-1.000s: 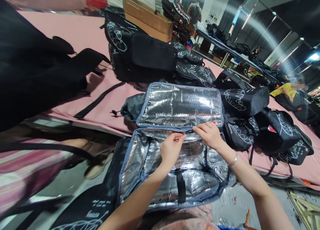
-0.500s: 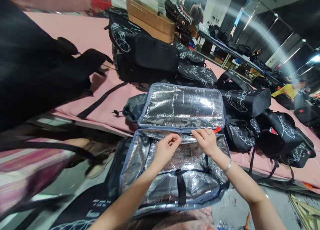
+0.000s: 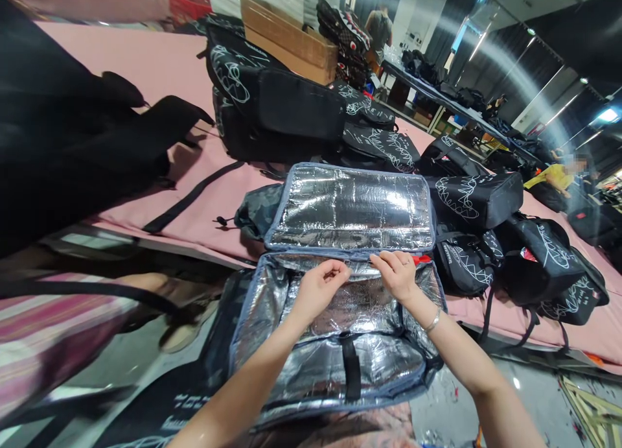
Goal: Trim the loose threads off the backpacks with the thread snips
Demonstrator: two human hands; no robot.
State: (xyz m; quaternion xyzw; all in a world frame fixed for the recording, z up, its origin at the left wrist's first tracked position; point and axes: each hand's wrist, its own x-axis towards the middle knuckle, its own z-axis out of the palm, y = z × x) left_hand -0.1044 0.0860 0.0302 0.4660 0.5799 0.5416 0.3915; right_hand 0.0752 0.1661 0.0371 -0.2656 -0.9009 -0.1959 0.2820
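Bag (image 3: pixel 369 312) with a silvery foil lining sits open at the near edge of the pink tabletop (image 3: pixel 208 221), its lid (image 3: pixel 350 208) laid back over that edge and its body reaching past it toward the person; what bears the body from below is hidden. Both hands are near the hinge seam (image 3: pixel 311 251). The left hand (image 3: pixel 321 289) is over the rear of the opening, thumb and fingertips drawn close; whether that grip pinches anything fine I cannot tell. The right hand (image 3: pixel 396 276) is up against the seam, fingers bunched, and a red piece (image 3: pixel 422 259) shows just past its outer side; whether this grip is closed on the seam or the red piece I cannot tell. To handle the seam well, I would press the lid flat toward the tabletop so the seam lies straight, work along it with the fingertips, and pull lightly, since the thin foil could tear. If the red piece is hard or sharp, it is best angled away from the lining and the left hand.
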